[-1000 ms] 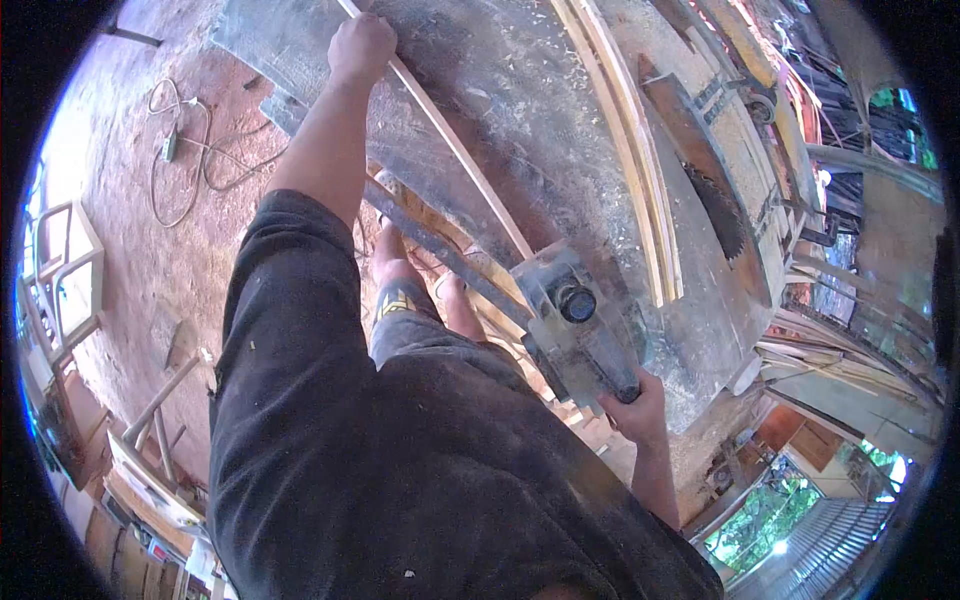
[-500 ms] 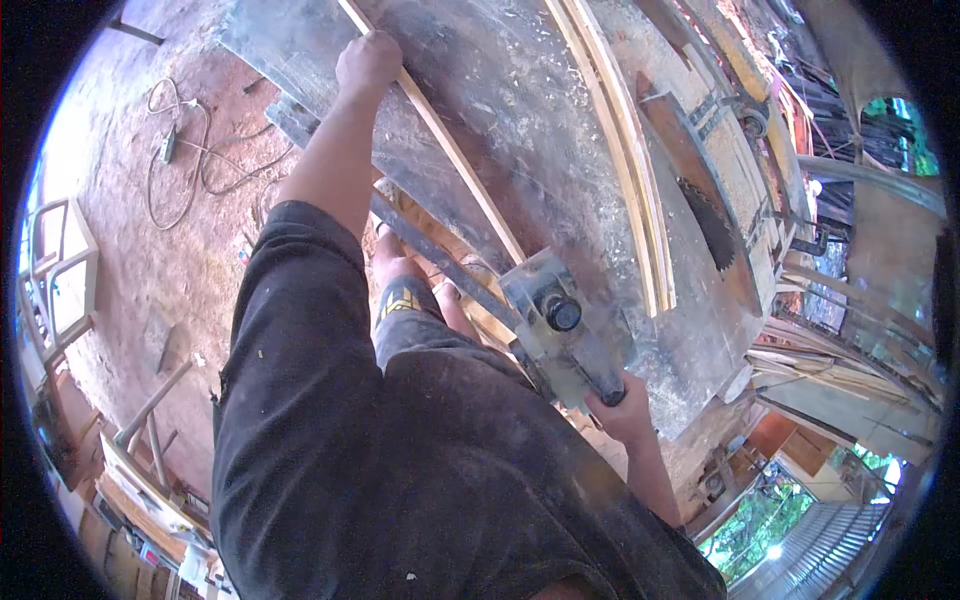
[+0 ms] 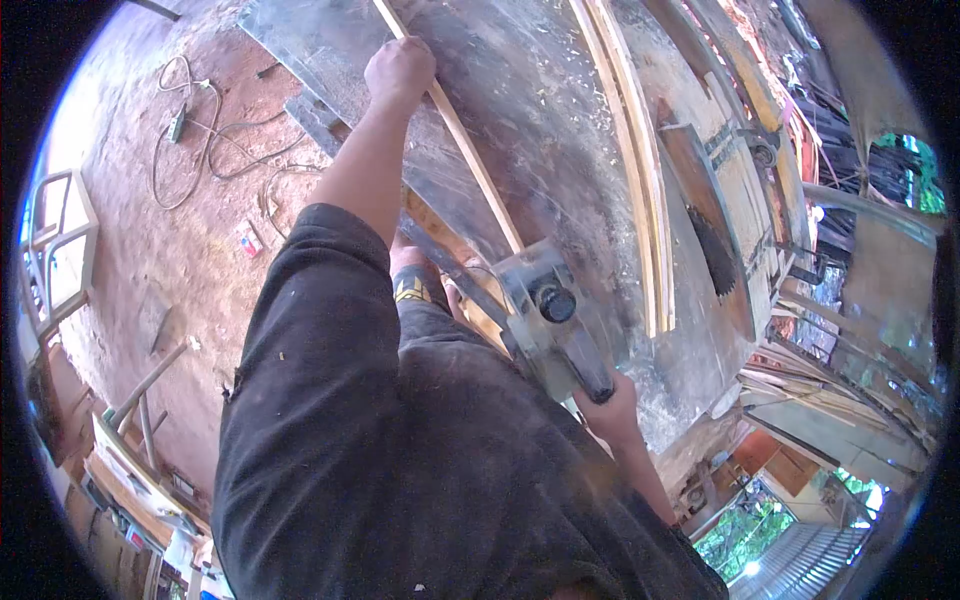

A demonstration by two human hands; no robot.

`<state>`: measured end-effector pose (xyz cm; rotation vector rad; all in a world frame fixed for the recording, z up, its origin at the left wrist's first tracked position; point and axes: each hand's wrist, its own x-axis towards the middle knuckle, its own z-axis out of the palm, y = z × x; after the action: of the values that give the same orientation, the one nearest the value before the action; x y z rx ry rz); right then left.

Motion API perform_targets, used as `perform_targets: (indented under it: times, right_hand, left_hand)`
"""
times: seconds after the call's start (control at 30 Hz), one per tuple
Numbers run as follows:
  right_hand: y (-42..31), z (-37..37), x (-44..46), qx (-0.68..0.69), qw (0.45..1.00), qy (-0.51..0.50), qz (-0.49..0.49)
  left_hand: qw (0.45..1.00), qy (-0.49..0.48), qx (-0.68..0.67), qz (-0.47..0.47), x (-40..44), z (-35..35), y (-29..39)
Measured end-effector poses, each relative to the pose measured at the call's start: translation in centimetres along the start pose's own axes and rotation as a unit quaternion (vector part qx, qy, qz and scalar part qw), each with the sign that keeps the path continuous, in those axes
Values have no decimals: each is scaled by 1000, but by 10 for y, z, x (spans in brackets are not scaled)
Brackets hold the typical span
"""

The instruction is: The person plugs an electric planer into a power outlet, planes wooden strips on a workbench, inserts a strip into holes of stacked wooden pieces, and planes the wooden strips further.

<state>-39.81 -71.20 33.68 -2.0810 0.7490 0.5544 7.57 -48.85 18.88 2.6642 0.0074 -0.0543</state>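
Observation:
My left hand (image 3: 400, 70) is closed around a long thin wooden strip (image 3: 470, 155) near the top of the view. The strip runs slantwise over the dusty bench (image 3: 500, 90), and its near end meets an electric hand planer (image 3: 550, 305). This grey planer has a round black knob and a dark rear handle. My right hand (image 3: 610, 408) wraps around that handle; some of its fingers are hidden beneath. Where the strip meets the planer's underside is out of sight.
More long strips (image 3: 640, 200) lie on the bench to the right, beside a toothed circular blade (image 3: 710, 250). Shavings dot the bench. On the floor at left are a looped power cord (image 3: 210, 150) and a white-framed piece (image 3: 65, 250). A person's leg (image 3: 415, 270) shows below the bench edge.
The view has shifted slightly. My left hand appears a little nearer the planer, still closed on the strip. My right hand keeps its hold on the planer's handle.

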Motion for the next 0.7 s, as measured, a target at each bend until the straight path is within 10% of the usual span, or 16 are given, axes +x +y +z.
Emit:
perform_targets:
  times: [0.63, 0.7]
  right_hand:
    - [-224, 43, 167, -3, 985, 45, -167]
    - [-221, 42, 168, -7, 983, 50, -174]
  left_hand:
    - [992, -64, -86, -69, 16, -20, -23]
    - [969, 77, -230, -49, -24, -46, -29]
